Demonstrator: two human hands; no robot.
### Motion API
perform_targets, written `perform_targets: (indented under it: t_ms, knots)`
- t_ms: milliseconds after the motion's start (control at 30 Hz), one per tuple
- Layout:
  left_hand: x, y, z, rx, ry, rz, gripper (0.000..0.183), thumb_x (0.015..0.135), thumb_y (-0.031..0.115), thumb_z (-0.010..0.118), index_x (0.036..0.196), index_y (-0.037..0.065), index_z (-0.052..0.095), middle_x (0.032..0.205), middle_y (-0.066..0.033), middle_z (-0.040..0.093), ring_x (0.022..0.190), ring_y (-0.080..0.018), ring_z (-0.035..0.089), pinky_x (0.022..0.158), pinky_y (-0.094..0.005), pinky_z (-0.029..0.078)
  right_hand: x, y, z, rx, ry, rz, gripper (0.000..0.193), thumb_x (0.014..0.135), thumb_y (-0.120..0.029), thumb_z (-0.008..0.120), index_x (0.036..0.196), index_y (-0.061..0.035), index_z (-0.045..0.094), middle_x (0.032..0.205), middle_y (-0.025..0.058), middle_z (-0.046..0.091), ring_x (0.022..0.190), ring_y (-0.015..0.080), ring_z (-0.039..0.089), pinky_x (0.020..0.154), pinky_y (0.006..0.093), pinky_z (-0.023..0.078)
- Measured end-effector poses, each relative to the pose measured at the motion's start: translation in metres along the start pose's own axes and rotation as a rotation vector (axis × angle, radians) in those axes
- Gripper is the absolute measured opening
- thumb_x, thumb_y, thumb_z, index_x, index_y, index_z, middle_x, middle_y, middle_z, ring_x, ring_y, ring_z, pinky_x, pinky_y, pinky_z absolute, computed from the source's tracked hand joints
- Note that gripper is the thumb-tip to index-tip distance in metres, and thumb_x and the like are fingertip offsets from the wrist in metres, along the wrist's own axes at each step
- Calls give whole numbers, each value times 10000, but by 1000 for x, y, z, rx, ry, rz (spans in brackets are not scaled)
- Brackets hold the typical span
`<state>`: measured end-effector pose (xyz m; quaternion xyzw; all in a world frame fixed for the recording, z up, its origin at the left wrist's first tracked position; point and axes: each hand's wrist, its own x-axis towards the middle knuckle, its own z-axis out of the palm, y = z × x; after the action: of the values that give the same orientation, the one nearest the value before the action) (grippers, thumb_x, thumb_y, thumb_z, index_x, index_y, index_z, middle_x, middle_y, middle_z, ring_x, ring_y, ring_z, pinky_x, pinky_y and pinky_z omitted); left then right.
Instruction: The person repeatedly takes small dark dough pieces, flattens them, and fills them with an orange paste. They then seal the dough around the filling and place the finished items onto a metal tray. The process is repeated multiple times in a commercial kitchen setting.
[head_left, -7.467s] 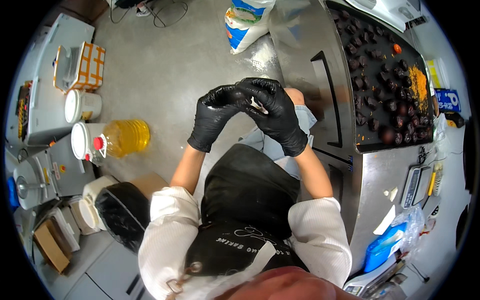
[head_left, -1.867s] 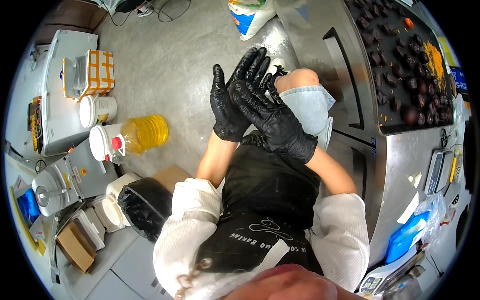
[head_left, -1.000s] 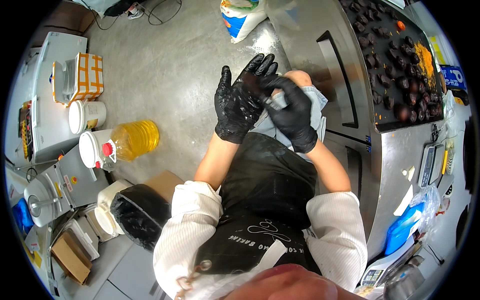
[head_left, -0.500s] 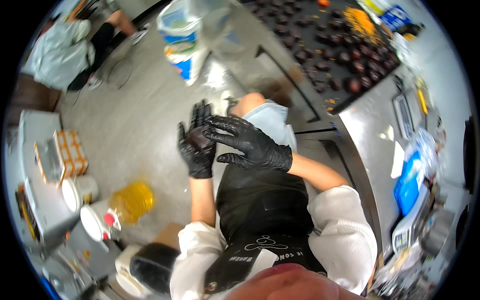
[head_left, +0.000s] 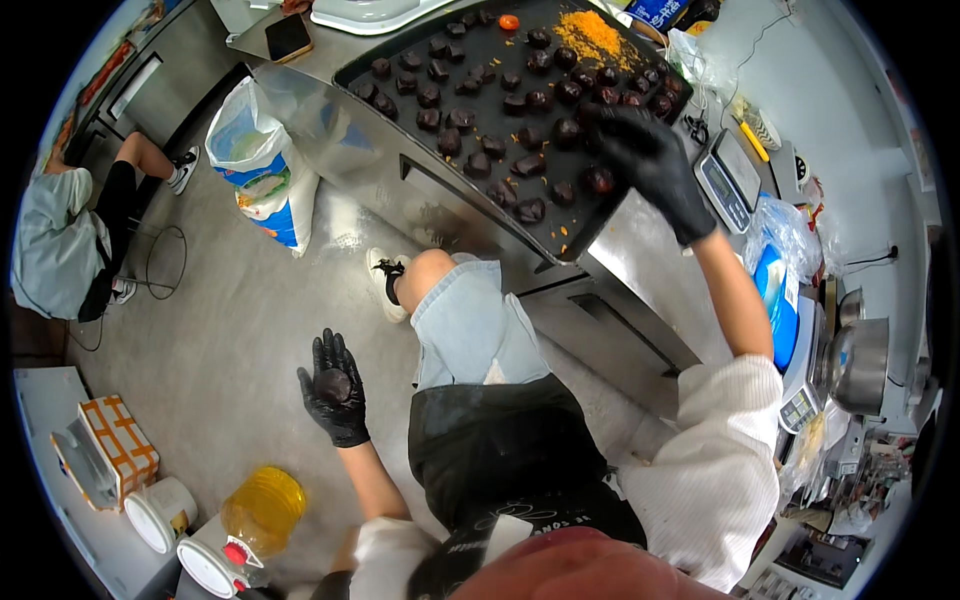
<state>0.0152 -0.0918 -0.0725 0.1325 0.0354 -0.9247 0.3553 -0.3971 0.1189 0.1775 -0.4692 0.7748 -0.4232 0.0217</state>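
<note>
My left hand (head_left: 335,392), in a black glove, is held out over the floor, palm up with fingers stretched. On its palm rests a flattened disc of dark paste (head_left: 332,385). My right hand (head_left: 645,160), also black-gloved, reaches over the near right part of a black baking tray (head_left: 440,180). Its fingers look stretched out among the dark paste lumps, with the thumb apart; dark on dark, their tips are hard to make out. Several dark lumps (head_left: 530,210) are spread over the tray. Orange crumbs (head_left: 592,38) lie heaped at its far right, near a small orange-red ball (head_left: 509,22).
Right of the tray stand a digital scale (head_left: 728,185), a yellow-handled tool (head_left: 753,140) and a blue bag (head_left: 772,290). An open sack (head_left: 262,165) stands on the floor. An oil jug (head_left: 262,508) and white tubs (head_left: 160,515) are lower left. Another person (head_left: 70,235) sits far left.
My hands have parted: the right moved from above the left palm up to the tray. My left hand moved down and left with the dark disc. The view has shifted toward the tray.
</note>
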Motion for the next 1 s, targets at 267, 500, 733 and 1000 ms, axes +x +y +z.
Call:
perform_targets:
  t_ms: [267, 500, 733, 1000]
  knots:
    - [41, -11, 28, -20, 88, 8, 519, 962, 353, 452, 1364, 26, 415, 1425, -166, 416, 1319, -300, 395, 1055, -427, 378, 209, 102, 28, -349, -107, 94, 355, 809, -254, 676, 1104, -57, 668, 1003, 170, 682, 862, 269, 667, 791, 339, 503]
    - [40, -14, 23, -81, 211, 30, 486, 952, 358, 486, 1320, 40, 474, 1362, -175, 486, 1247, -308, 474, 1014, -429, 420, 283, 150, 54, -663, -295, 114, 473, 727, -251, 732, 1141, -42, 635, 1025, 175, 676, 890, 279, 664, 776, 352, 515]
    - [49, -17, 61, -25, 79, 36, 488, 956, 344, 477, 1332, 33, 458, 1392, -175, 453, 1288, -305, 428, 1048, -424, 379, 265, 122, 23, -557, -27, -59, 400, 778, -251, 725, 1098, -26, 645, 1007, 123, 684, 920, 213, 644, 848, 303, 478]
    - [69, -92, 185, -117, -346, -213, 548, 953, 283, 392, 1352, -92, 357, 1440, -242, 356, 1347, -361, 336, 1105, -448, 292, 103, -20, -8, 270, -152, -26, 426, 817, -82, 689, 1223, -35, 567, 1165, 73, 617, 1070, 159, 590, 944, 298, 481]
